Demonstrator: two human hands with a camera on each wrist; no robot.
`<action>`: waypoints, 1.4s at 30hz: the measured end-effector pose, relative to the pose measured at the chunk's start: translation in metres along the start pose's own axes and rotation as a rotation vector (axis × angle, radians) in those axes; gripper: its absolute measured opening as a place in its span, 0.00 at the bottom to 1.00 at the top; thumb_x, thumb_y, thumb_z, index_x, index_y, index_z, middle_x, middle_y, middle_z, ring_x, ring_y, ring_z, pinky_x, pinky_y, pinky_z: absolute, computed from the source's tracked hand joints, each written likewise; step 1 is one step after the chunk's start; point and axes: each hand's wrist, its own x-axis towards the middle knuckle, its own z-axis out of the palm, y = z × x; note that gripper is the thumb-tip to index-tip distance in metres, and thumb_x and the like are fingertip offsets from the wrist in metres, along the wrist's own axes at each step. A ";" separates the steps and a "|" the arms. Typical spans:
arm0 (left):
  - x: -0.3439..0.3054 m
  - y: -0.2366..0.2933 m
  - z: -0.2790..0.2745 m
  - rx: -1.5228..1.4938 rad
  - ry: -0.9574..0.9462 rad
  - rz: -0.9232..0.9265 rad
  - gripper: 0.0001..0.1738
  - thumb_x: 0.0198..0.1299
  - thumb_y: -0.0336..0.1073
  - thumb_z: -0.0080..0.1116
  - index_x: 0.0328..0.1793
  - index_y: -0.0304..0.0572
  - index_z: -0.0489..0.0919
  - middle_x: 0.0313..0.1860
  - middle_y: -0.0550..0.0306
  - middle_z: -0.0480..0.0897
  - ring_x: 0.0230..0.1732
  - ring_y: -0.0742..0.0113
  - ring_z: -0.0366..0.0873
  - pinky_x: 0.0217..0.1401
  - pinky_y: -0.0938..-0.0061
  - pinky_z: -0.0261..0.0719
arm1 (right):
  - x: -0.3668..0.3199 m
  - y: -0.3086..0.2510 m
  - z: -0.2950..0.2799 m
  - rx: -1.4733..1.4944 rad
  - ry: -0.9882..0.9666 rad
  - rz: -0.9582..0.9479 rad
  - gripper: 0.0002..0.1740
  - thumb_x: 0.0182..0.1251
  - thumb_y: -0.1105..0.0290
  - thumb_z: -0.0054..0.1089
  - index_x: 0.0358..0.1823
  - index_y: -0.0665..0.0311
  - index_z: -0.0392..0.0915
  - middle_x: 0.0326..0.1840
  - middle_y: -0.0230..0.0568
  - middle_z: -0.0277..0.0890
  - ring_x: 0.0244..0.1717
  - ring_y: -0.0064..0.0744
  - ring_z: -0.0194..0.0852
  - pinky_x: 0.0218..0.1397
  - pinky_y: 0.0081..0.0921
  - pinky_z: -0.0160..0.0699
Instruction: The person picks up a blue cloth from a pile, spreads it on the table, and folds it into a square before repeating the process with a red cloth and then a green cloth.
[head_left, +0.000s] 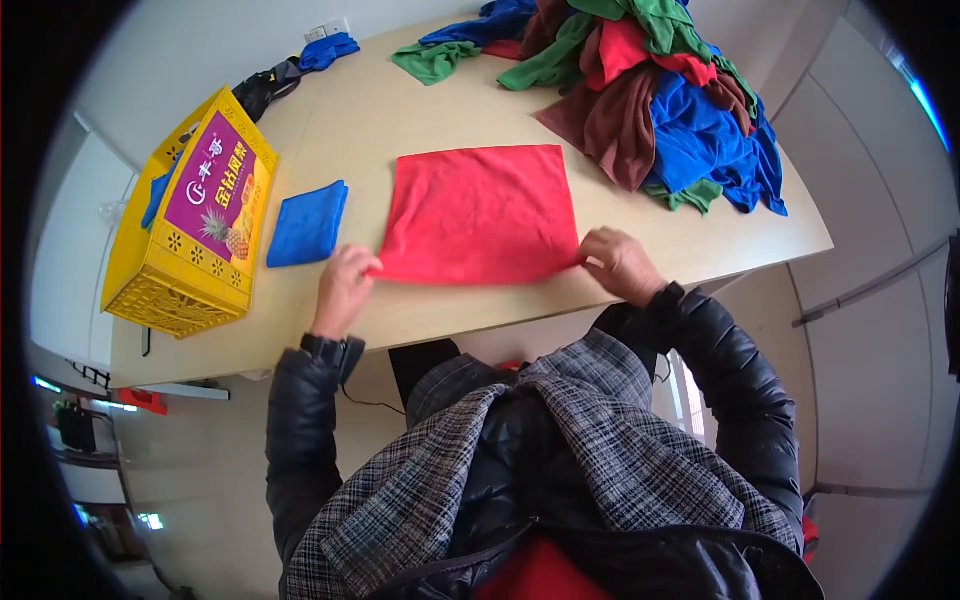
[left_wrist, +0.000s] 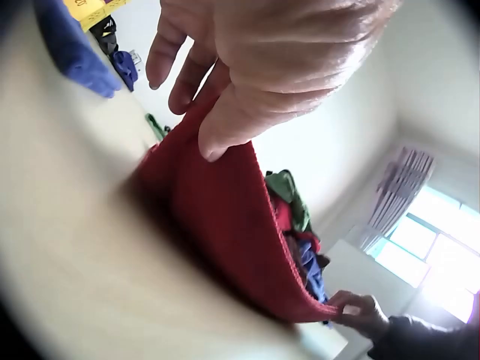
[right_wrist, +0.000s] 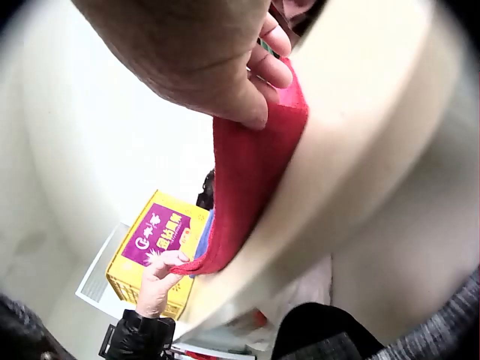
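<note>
A red cloth [head_left: 480, 210] lies spread on the table, its near edge lifted a little. My left hand [head_left: 345, 288] pinches the near left corner between thumb and fingers; the left wrist view shows that thumb [left_wrist: 225, 131] pressed on the fabric. At the near right corner, my right hand [head_left: 622, 265] pinches the same cloth, with the raised edge stretched between both hands in the right wrist view, where the red fabric [right_wrist: 255, 165] hangs from the fingers. A folded blue cloth [head_left: 307, 224] lies just left of the red one, close to my left hand.
A yellow plastic crate [head_left: 180, 300] with a purple pineapple label stands at the left. A heap of blue, green, red and brown cloths [head_left: 690, 120] fills the back right. Dark and blue items [head_left: 328, 50] lie at the back left. The table's front edge [head_left: 450, 335] runs before my body.
</note>
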 end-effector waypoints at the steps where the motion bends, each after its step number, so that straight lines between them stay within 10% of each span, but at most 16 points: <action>1: -0.015 0.006 0.005 -0.004 -0.011 0.000 0.11 0.48 0.20 0.61 0.39 0.41 0.82 0.46 0.52 0.82 0.54 0.50 0.78 0.57 0.62 0.78 | -0.008 -0.006 0.005 0.005 -0.002 0.010 0.09 0.56 0.73 0.66 0.39 0.59 0.81 0.38 0.42 0.78 0.43 0.48 0.79 0.47 0.42 0.81; 15: -0.008 0.037 -0.043 -0.219 -0.560 -0.458 0.05 0.60 0.27 0.60 0.42 0.33 0.79 0.49 0.49 0.81 0.53 0.50 0.80 0.59 0.64 0.77 | 0.008 -0.024 -0.015 0.472 -0.439 0.276 0.10 0.69 0.70 0.63 0.48 0.66 0.84 0.45 0.44 0.84 0.45 0.48 0.84 0.49 0.38 0.82; 20: 0.055 0.008 0.034 -0.052 -0.208 -0.053 0.24 0.69 0.41 0.61 0.67 0.36 0.74 0.68 0.41 0.75 0.70 0.46 0.72 0.72 0.62 0.71 | 0.077 0.025 0.027 0.288 -0.316 0.215 0.19 0.77 0.62 0.57 0.61 0.64 0.79 0.58 0.49 0.82 0.54 0.47 0.83 0.57 0.38 0.80; 26: 0.070 0.009 0.094 0.289 -0.348 -0.102 0.39 0.73 0.54 0.53 0.84 0.44 0.58 0.85 0.43 0.56 0.85 0.44 0.50 0.84 0.55 0.52 | 0.128 0.039 0.088 -0.222 -0.445 0.406 0.43 0.79 0.39 0.41 0.83 0.62 0.53 0.86 0.50 0.48 0.86 0.51 0.44 0.84 0.48 0.48; 35: 0.039 -0.051 0.042 0.436 -0.511 -0.430 0.43 0.74 0.62 0.45 0.87 0.48 0.52 0.88 0.44 0.48 0.88 0.47 0.43 0.86 0.47 0.42 | 0.117 0.071 0.102 -0.322 -0.389 0.391 0.47 0.77 0.34 0.38 0.85 0.61 0.49 0.88 0.48 0.44 0.88 0.49 0.35 0.86 0.47 0.39; 42: 0.099 -0.018 0.085 0.329 -0.485 -0.203 0.44 0.73 0.67 0.42 0.87 0.52 0.52 0.88 0.47 0.48 0.88 0.48 0.40 0.86 0.45 0.40 | 0.118 0.066 0.101 -0.358 -0.406 0.382 0.47 0.77 0.34 0.37 0.85 0.61 0.50 0.88 0.48 0.45 0.88 0.48 0.36 0.86 0.48 0.40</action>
